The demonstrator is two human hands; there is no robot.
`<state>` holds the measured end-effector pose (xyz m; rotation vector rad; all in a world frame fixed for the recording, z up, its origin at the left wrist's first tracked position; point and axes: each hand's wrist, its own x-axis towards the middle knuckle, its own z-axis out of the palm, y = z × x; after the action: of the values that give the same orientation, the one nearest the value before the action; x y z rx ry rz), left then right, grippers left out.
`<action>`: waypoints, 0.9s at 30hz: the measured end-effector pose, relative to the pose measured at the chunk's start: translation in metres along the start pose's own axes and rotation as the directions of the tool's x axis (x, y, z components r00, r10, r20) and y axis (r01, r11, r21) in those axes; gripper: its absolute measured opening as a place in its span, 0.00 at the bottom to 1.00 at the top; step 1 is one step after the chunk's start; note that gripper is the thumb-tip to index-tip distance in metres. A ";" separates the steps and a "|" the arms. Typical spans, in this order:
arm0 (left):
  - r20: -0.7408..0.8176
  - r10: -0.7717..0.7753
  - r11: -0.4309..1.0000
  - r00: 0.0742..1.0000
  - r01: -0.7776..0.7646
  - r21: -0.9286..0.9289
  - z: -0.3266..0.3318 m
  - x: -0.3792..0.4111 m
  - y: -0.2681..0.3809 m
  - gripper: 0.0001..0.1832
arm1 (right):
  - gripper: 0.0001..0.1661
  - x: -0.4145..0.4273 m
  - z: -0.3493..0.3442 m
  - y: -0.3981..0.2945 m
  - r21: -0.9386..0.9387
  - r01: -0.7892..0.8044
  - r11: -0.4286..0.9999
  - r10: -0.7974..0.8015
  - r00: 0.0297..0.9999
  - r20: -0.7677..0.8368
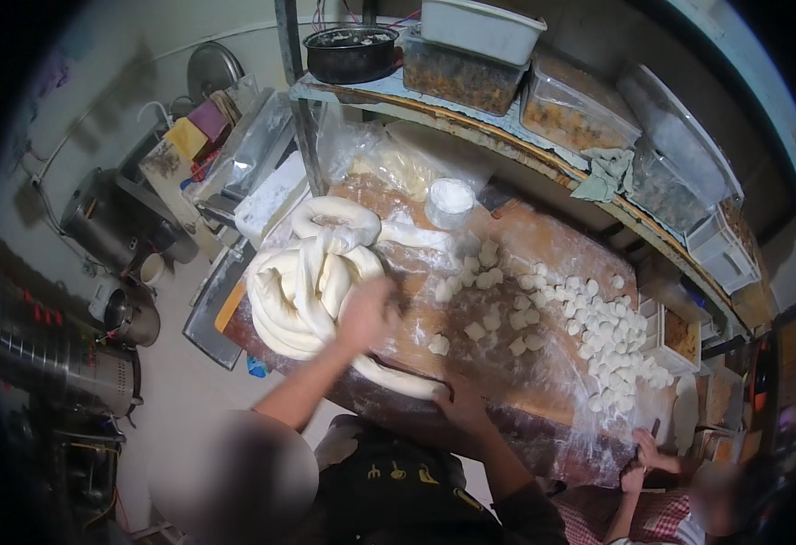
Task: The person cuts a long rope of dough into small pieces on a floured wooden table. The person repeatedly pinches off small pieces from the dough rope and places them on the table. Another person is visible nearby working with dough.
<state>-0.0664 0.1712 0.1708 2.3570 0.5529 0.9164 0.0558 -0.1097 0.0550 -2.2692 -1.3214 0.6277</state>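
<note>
A thick coiled heap of pale dough rope (289, 300) lies on the floured wooden worktable (411, 327). My left hand (369, 315), blurred, is over the right side of the heap; its fingers are too smeared to tell whether they hold anything. From the heap one length of dough rope (398, 379) runs along the table's front edge. At its right end, my right hand (465, 407) has its fingers around the tip. Small cut dough pieces (474, 332) are scattered beyond my hands. Farther right lies a large pile of flattened round dough pieces (613, 334).
A tub of flour (450, 203) stands near the back. Above the table's rear, a shelf (452, 126) carries plastic food bins (575, 112) and a black pan (350, 54). At the lower right, a co-worker's hands (643, 460) hold a thin rod at the table edge.
</note>
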 end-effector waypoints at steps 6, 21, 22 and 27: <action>0.073 -0.566 0.719 0.821 0.448 0.532 -0.063 0.112 -0.152 0.37 | 0.44 0.014 0.048 -0.053 -0.211 0.198 0.957 -0.206 0.978 -0.020; 0.384 -0.552 0.723 0.740 0.196 0.663 -0.031 0.142 -0.153 0.29 | 0.26 0.058 0.028 -0.073 0.396 -0.128 0.909 -0.138 0.805 0.577; 0.318 -0.615 0.776 0.721 0.483 0.406 -0.046 0.142 -0.154 0.27 | 0.24 0.045 -0.003 -0.072 0.513 -0.255 0.820 -0.188 0.726 0.661; 0.448 -0.613 -0.024 0.651 0.552 -0.834 -0.108 0.123 -0.117 0.15 | 0.32 -0.052 -0.095 0.007 0.484 -0.321 0.814 -0.117 0.726 0.678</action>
<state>-0.0794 0.3643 0.2249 0.7580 0.6733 0.5640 0.0922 -0.1723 0.1356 -1.6345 -1.0468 1.7832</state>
